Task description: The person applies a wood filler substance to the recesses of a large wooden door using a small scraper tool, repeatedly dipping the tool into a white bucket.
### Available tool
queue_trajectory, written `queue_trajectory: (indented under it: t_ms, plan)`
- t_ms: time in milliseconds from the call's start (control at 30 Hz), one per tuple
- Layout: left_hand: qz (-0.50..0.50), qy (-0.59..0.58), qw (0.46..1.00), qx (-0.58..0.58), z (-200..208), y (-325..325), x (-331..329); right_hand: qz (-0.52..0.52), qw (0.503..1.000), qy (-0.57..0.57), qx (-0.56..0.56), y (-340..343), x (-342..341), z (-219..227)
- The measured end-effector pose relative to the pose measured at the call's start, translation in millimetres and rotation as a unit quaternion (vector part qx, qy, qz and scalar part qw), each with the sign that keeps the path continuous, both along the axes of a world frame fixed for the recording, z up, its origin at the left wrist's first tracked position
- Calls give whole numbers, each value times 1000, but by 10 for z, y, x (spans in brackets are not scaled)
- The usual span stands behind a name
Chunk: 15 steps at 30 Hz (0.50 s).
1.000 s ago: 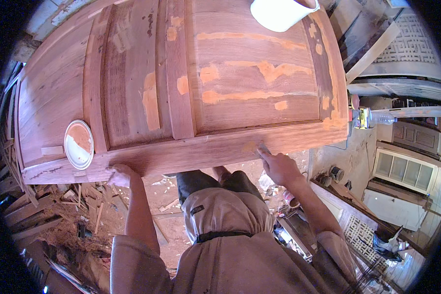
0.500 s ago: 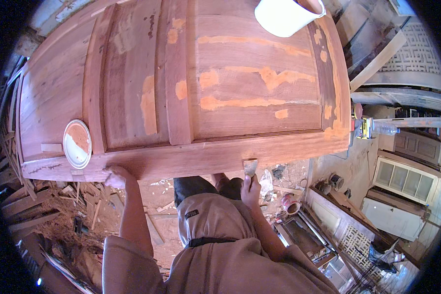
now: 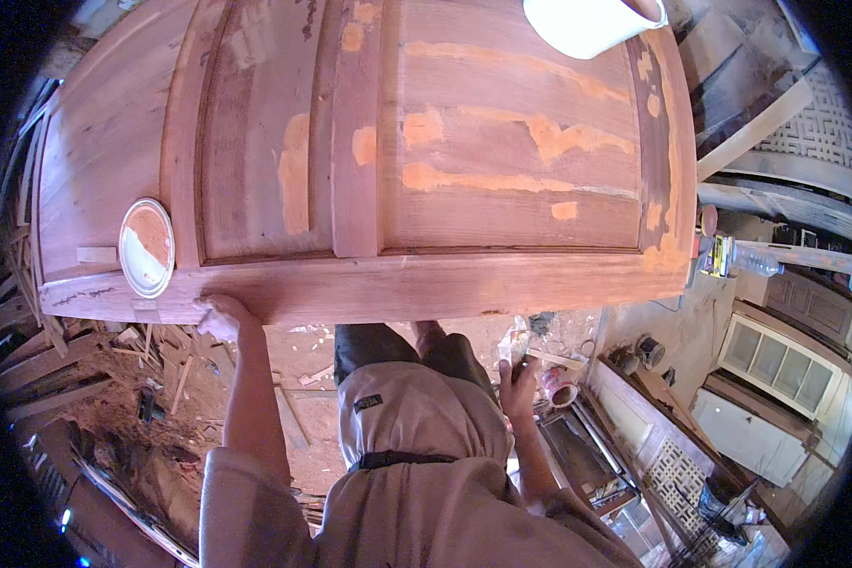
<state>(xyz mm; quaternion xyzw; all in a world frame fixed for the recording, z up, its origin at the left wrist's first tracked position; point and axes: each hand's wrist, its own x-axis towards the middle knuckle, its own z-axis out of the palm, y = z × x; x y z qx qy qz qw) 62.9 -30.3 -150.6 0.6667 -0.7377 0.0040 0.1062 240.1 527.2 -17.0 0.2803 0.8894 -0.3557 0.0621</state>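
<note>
overhanging a perhaps sawdust-strewn floor is a patched panel.

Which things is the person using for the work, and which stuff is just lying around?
Part of the work:
big wooden panel with orange patches, left hand at its edge
scraper in the right hand
probably the round lid with orange paste and the white bucket

Seemingly just lying around:
wood scraps
clear bottle
white paned frame
</note>
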Motion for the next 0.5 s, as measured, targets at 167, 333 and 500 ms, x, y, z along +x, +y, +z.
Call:
queue_trajectory:
  t_ms: [167,333,500]
  plan:
    - [12,67,998,14,94,395,-260,6,972,-151,-180,341,-346,966]
    - [44,143,987,50,636,732,-488,214,965,-144,-41,754,-1173,1036]
    - [86,170,978,88,894,906,-554,359,881,-212,224,752,-1648,954]
